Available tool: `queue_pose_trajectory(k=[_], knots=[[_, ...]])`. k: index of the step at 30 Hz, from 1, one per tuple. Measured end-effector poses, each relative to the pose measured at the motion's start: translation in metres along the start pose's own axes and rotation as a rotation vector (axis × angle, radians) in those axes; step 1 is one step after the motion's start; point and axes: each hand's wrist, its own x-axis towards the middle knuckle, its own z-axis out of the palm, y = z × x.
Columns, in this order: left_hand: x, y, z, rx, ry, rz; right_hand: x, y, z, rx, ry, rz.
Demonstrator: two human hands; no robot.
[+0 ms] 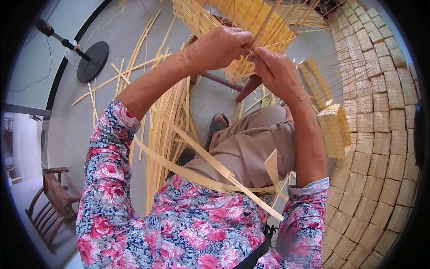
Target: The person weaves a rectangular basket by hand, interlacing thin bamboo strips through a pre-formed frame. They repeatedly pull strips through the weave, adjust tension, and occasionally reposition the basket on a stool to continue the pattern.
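A yellow woven bamboo basket (275, 28) with long upright strips sits on a dark wooden stool (245, 88) at the top centre. At its near edge, my left hand (226, 46) has its fingers closed on a thin bamboo strip (261, 30). My right hand (275, 72) pinches at the same spot, just right of the left hand; the fingertips meet around the strips and are partly hidden. Loose flat strips (208, 161) lie across my lap, over brown trousers.
Long strips (156, 170) are scattered on the grey floor. Stacked woven pieces (371, 134) line the right, beside more unfinished woven forms (331, 130). A stand with a round black base (93, 62) is at upper left, a wooden chair (58, 193) at lower left.
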Motion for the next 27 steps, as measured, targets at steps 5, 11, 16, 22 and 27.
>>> queue_pose_trajectory(k=[5, 11, 16, 22, 27], knots=[[0.006, 0.000, -0.005, 0.002, -0.059, 0.026, -0.004, 0.003, 0.002, -0.128, 0.062, 0.065], [0.000, 0.008, -0.009, 0.036, -0.106, 0.016, -0.006, 0.002, 0.000, -0.212, 0.104, 0.119], [-0.014, 0.012, -0.021, 0.009, -0.157, 0.090, -0.005, -0.010, -0.001, -0.212, 0.033, 0.127], [-0.025, 0.022, -0.026, -0.105, -0.189, -0.018, 0.001, -0.005, 0.006, -0.199, 0.015, -0.050], [-0.031, 0.014, -0.026, -0.146, -0.282, 0.077, 0.006, -0.003, 0.007, -0.145, -0.057, -0.167]])
